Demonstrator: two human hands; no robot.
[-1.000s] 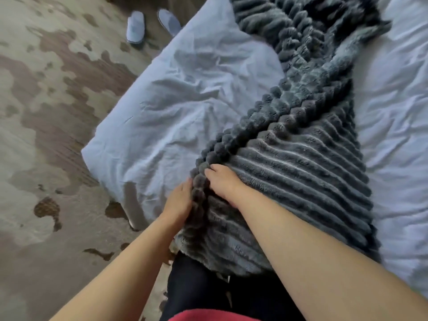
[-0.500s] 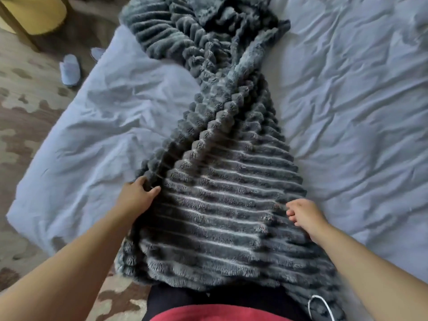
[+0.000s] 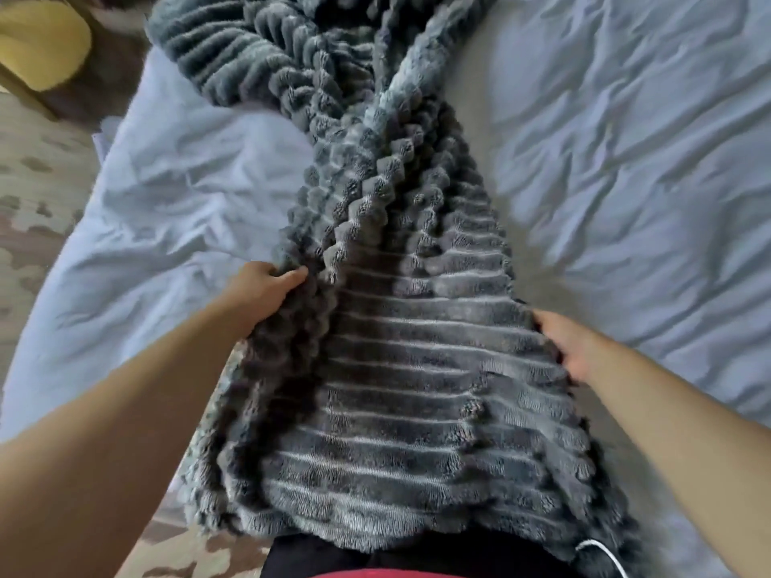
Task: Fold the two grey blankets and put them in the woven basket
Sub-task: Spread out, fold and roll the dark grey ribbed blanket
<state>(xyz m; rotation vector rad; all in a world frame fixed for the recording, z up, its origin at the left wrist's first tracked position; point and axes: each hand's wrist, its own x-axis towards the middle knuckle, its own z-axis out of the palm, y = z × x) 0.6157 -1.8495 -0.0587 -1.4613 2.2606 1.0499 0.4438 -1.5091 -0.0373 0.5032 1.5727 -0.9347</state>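
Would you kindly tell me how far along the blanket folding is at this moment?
Done: nothing finished shows; the grey blanket lies long and twisted on the bed sheet. In hand: the left hand grips its left edge and the right hand holds its right edge, the near end stretched flat between them. Left: fold it, then basket it; a second blanket and the basket are out of view.

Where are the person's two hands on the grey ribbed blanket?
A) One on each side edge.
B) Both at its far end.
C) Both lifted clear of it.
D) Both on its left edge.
A: the left hand grips the grey ribbed blanket at its left edge, the right hand at its right edge.
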